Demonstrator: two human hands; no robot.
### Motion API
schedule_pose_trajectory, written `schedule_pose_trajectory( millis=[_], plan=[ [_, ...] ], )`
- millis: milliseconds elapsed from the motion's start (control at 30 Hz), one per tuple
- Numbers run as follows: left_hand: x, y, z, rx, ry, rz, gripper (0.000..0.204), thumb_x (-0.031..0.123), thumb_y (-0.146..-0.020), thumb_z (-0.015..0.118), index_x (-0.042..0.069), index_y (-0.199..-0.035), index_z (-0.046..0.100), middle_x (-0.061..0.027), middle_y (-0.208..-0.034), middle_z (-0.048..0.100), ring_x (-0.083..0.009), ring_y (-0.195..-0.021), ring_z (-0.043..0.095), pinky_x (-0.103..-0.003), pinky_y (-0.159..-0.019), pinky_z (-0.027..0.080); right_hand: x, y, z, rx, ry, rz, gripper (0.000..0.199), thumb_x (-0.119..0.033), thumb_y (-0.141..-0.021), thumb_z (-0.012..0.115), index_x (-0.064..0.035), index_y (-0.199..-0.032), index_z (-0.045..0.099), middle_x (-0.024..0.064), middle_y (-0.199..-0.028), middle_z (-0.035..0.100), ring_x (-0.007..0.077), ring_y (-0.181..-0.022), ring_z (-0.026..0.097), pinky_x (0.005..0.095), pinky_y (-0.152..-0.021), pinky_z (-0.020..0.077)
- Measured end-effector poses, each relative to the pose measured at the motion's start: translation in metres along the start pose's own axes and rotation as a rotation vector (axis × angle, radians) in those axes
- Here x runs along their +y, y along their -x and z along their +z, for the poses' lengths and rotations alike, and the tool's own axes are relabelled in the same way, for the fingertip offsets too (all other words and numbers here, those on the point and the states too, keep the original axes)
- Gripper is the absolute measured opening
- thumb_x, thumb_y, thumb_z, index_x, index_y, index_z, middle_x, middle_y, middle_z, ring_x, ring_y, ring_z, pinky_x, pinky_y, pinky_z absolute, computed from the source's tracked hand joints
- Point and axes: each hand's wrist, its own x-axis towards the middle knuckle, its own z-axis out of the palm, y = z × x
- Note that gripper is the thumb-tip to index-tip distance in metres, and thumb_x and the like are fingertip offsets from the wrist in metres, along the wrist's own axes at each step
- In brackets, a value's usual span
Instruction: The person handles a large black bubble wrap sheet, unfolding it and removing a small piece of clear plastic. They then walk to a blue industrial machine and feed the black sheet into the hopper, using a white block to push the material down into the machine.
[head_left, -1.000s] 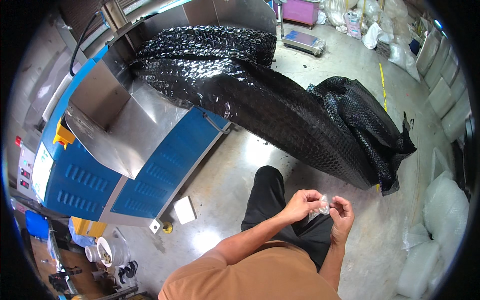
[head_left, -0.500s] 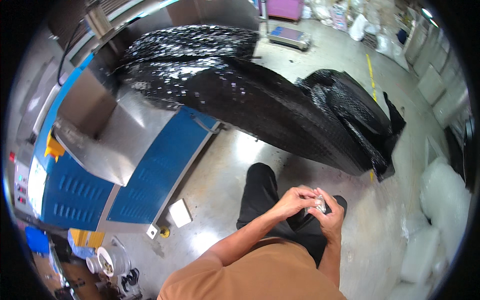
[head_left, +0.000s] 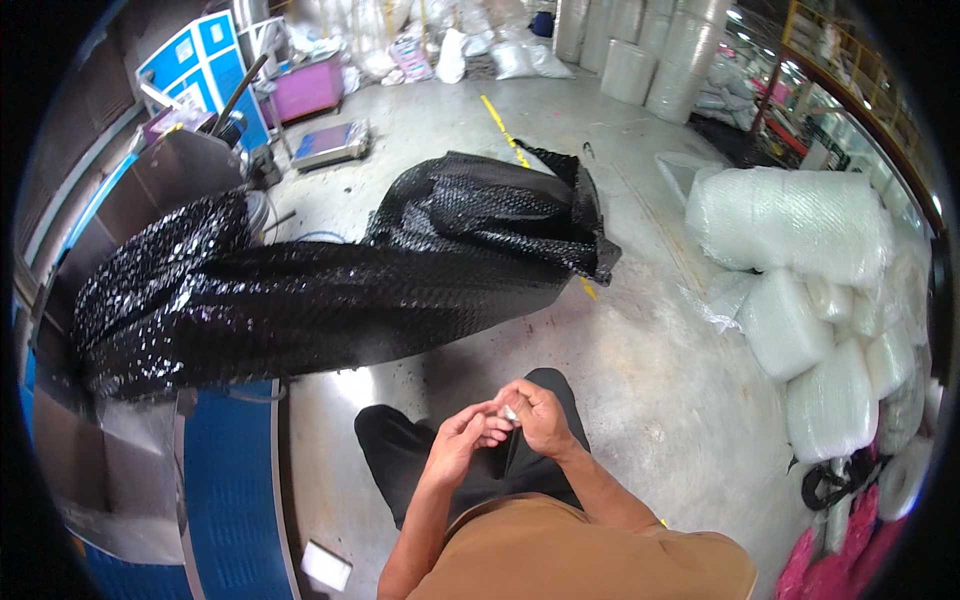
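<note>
My left hand (head_left: 462,445) and my right hand (head_left: 541,418) meet in front of my lap. Between their fingertips is a small, whitish crumpled piece of clear plastic (head_left: 510,413). My right thumb and fingers pinch it, and the curled fingers of my left hand touch it from the other side. Most of the piece is hidden by the fingers. Beyond my knees stretches a long sheet of shiny black bubble wrap (head_left: 380,300), bunched up at its far right end. Neither hand touches the sheet.
On the left, the black sheet lies over a metal and blue machine (head_left: 235,480). A platform scale (head_left: 330,145) and a purple bin (head_left: 307,90) stand farther back. Clear bubble wrap rolls (head_left: 800,215) are piled at right. A white block (head_left: 326,566) lies on the floor (head_left: 640,400).
My view has swung right, bringing the clear bubble wrap pile further in and pushing the machine to the left edge. My hands stay together around the small plastic piece, which shows less now.
</note>
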Motion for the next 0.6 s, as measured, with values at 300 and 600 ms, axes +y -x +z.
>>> schedule_pose_trajectory(
  millis=[300,600],
  plan=[
    [0.006,0.006,-0.014,0.118,-0.089,0.068,0.049,0.037,-0.109,0.053,-0.004,-0.134,0.060,-0.0114,-0.110,0.075,-0.0145,-0.091,0.070,-0.028,-0.084,0.055,0.051,0.006,-0.046,-0.003,-0.321,0.225,0.053,-0.047,-0.109,0.050,-0.0076,-0.075,0.062,0.0014,-0.067,0.057,0.0099,-0.061,0.054,0.0276,-0.057,0.0420],
    [-0.001,0.007,-0.107,0.237,0.081,0.034,0.046,0.031,-0.108,0.056,-0.001,-0.141,0.054,-0.0126,-0.118,0.072,-0.0190,-0.098,0.071,-0.034,-0.087,0.058,0.139,0.016,-0.061,-0.212,-0.764,0.604,0.023,-0.026,-0.100,0.067,-0.0103,-0.085,0.061,0.0140,-0.109,0.072,0.0148,-0.078,0.067,0.0256,-0.067,0.0492]
  ],
)
